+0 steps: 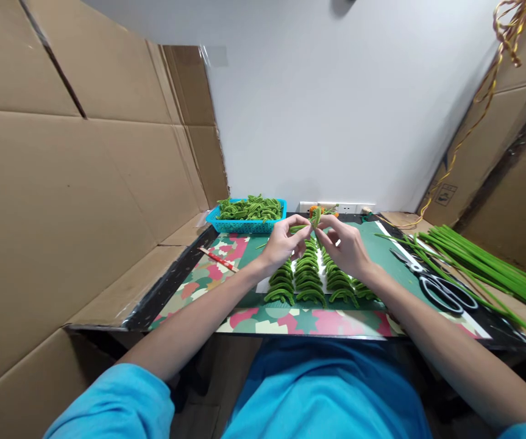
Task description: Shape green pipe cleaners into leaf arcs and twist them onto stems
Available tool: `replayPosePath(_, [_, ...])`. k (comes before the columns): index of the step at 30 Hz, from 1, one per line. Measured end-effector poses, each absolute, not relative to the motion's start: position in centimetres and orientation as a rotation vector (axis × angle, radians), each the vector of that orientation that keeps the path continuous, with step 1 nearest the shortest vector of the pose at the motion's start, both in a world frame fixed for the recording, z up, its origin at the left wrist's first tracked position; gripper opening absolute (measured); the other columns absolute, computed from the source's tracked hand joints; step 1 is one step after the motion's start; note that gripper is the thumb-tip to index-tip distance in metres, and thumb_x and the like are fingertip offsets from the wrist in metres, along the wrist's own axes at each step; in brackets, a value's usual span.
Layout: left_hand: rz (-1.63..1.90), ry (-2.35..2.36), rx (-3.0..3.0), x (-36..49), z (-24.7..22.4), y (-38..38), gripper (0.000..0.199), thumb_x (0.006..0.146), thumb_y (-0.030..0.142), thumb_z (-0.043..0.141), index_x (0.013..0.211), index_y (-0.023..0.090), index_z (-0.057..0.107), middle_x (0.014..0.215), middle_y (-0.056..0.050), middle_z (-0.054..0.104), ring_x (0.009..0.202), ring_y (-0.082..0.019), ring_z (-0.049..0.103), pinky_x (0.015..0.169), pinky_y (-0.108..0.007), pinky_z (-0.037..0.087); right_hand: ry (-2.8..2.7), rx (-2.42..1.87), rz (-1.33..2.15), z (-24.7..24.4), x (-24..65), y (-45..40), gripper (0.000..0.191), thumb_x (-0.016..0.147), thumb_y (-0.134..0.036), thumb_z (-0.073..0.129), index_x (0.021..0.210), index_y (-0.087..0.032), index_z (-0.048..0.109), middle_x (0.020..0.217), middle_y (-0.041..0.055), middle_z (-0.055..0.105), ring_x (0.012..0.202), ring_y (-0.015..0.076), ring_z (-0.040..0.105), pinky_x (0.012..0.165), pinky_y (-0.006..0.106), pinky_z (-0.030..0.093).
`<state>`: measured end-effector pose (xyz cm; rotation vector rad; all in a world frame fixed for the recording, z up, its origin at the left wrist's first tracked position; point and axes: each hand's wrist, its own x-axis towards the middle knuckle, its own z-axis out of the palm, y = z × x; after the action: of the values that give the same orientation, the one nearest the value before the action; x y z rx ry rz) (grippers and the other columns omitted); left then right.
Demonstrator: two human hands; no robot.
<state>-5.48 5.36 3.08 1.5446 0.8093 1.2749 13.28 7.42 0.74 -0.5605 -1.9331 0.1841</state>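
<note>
Between my two hands, above the middle of the table, is a bent green pipe cleaner (pixel 317 217). My left hand (pixel 285 239) pinches it from the left with thumb and forefinger. From the other side my right hand (pixel 345 245) grips it, its fingertips close to the left ones. Below both hands, curved green pipe cleaner pieces (pixel 309 277) lie stacked in several neat rows on white paper. The hands partly cover the far ends of these rows.
A blue basket (pixel 247 226) heaped with green pieces stands at the back left. Scissors (pixel 445 291) and long green pipe cleaners (pixel 495 259) lie on the right. A red paper strip (pixel 219 260) rests on the patterned mat (pixel 199 286). Cardboard walls (pixel 107 183) flank the table.
</note>
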Motion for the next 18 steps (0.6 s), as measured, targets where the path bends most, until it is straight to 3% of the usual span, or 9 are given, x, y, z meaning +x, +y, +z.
replayPosePath(5, [1.23,0.79,1.475,-5.7,3.3,5.1,0.04,0.081,0.048,0.084,0.094,0.016,0.062,0.066,0.006,0.057,0.04,-0.006,0.049,0.035,-0.018,0.031,-1.93,-0.516,-0.057,0.9,13.6,7.2,0.02,0.108,-0.027,0.053,0.116,-0.024,0.072,0.114,0.009,0.073,0.073,0.0133,0.067,0.061,0.025,0.054])
replayPosePath(12, [1.137,0.762,1.394,-5.8,3.6,4.9,0.037,0.081,0.045,0.084,0.093,0.017,0.063,0.056,0.009,0.047,0.038,-0.006,0.044,0.037,-0.018,0.028,-1.847,-0.428,-0.232,0.5,13.4,7.3,0.017,0.104,-0.018,0.059,0.108,-0.024,0.075,0.104,0.0078,0.076,0.075,0.0138,0.071,0.065,0.026,0.057])
replayPosePath(18, [1.032,0.677,1.37,-5.7,3.2,5.1,0.034,0.08,0.04,0.085,0.093,0.016,0.065,0.055,0.008,0.052,0.037,-0.007,0.047,0.037,-0.019,0.032,-1.853,-0.359,-0.436,0.1,14.5,7.6,0.017,0.101,-0.018,0.064,0.099,-0.027,0.078,0.092,0.0057,0.076,0.069,0.0136,0.068,0.063,0.026,0.055])
